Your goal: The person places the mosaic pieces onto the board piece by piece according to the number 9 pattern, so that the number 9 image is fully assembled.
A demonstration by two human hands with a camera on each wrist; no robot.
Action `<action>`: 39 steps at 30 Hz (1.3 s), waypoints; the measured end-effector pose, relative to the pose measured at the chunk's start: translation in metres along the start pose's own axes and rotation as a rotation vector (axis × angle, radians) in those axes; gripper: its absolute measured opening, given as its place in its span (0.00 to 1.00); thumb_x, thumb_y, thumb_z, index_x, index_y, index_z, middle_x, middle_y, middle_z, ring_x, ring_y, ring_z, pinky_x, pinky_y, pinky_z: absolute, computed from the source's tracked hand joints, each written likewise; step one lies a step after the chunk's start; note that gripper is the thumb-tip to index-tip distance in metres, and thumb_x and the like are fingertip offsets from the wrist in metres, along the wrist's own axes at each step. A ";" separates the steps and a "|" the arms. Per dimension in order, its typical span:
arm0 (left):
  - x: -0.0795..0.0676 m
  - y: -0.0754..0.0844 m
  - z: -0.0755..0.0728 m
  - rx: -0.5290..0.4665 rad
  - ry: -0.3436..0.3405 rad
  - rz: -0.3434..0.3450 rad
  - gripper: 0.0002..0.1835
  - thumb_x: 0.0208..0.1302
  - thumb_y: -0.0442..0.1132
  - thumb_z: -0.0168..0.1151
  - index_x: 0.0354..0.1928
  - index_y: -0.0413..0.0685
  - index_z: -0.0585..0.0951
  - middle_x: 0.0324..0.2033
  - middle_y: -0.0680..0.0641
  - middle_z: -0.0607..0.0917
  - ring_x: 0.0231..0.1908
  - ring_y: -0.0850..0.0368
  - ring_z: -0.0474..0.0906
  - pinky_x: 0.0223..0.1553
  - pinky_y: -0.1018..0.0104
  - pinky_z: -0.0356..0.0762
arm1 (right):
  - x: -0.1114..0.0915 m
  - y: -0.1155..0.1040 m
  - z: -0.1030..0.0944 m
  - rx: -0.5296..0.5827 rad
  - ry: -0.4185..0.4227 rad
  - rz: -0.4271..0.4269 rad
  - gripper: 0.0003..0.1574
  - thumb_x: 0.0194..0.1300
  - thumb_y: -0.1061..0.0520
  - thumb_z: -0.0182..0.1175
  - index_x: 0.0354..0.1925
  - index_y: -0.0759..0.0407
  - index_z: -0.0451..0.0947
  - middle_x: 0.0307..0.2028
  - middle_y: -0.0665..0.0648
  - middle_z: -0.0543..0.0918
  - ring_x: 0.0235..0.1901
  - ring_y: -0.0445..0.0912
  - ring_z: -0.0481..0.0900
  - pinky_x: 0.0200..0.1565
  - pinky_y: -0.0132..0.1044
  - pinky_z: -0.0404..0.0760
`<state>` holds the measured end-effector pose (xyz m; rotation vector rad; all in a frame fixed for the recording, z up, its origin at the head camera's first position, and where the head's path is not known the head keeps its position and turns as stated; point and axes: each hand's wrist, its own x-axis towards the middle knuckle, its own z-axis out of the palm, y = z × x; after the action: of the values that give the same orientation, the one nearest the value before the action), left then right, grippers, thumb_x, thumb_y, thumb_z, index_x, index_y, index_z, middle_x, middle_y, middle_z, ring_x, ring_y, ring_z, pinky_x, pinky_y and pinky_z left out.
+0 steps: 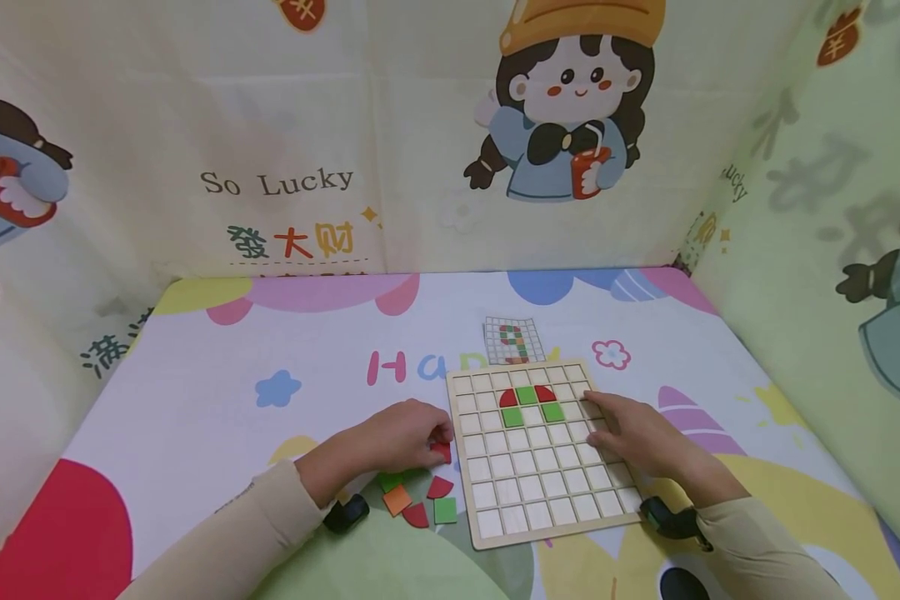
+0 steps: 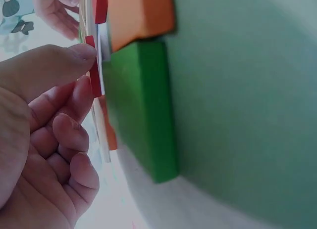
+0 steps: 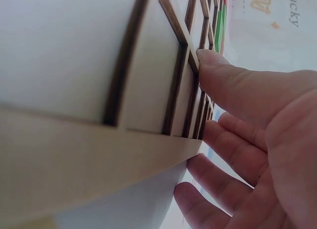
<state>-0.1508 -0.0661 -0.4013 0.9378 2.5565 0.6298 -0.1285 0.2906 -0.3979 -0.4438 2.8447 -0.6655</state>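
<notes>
Two hands at a gridded board on a bright printed tabletop

The left hand pinches a red piece between thumb and fingertip, its other fingers curling loosely, just beside the board's left edge. The right hand lies relaxed at the right edge of the wooden grid board, thumb touching the grid, fingers along the side.

In the board's far rows, a green square sits between two red quarter-rounds, with two more green squares just nearer. Left of the board lie loose pieces: an orange square, green ones and red quarter-rounds. A small pattern card shows at the far edge.

Black devices sit at both wrists, below beige sleeves.

The tabletop is white, printed with a blue star, a pink-outlined flower, colourful lettering beginning "Ha", and broad patches of red, yellow and green.

Pale hangings enclose the far side and both flanks. The back one carries "So Lucky", Chinese characters and a cartoon figure in blue; shadows mottle the right-hand one.
</notes>
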 end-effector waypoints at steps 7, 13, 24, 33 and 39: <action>0.002 0.002 -0.007 -0.062 0.018 0.029 0.09 0.58 0.39 0.73 0.40 0.51 0.83 0.30 0.59 0.78 0.33 0.61 0.73 0.33 0.71 0.76 | 0.000 -0.001 0.001 -0.030 0.004 -0.008 0.41 0.65 0.55 0.67 0.69 0.71 0.65 0.64 0.72 0.72 0.65 0.69 0.66 0.62 0.64 0.66; 0.009 0.014 -0.010 -0.067 0.004 0.046 0.08 0.60 0.39 0.73 0.40 0.52 0.84 0.31 0.59 0.79 0.33 0.62 0.73 0.32 0.72 0.75 | 0.000 -0.001 0.001 -0.034 -0.001 -0.008 0.41 0.66 0.54 0.67 0.69 0.71 0.65 0.64 0.72 0.72 0.65 0.69 0.66 0.61 0.64 0.66; 0.030 0.037 -0.008 -0.004 0.009 0.060 0.12 0.61 0.44 0.73 0.45 0.54 0.84 0.37 0.59 0.81 0.37 0.62 0.73 0.35 0.73 0.74 | 0.000 0.000 0.001 -0.021 0.001 -0.007 0.41 0.66 0.53 0.67 0.69 0.71 0.65 0.64 0.72 0.72 0.65 0.69 0.66 0.61 0.64 0.66; 0.041 0.049 -0.005 0.050 0.047 0.076 0.11 0.62 0.46 0.72 0.44 0.54 0.85 0.40 0.57 0.83 0.39 0.62 0.73 0.38 0.73 0.74 | 0.000 0.000 0.001 -0.019 -0.005 0.000 0.42 0.66 0.52 0.67 0.69 0.71 0.65 0.64 0.73 0.71 0.65 0.70 0.66 0.62 0.64 0.66; 0.047 0.053 -0.001 0.036 0.059 0.074 0.10 0.62 0.45 0.72 0.44 0.53 0.85 0.33 0.58 0.81 0.33 0.64 0.72 0.33 0.73 0.72 | 0.000 0.000 0.001 -0.017 -0.001 -0.001 0.42 0.66 0.53 0.67 0.69 0.71 0.65 0.64 0.72 0.72 0.65 0.70 0.66 0.61 0.64 0.66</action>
<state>-0.1579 0.0015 -0.3811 1.0443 2.6035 0.6432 -0.1278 0.2902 -0.3984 -0.4478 2.8510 -0.6413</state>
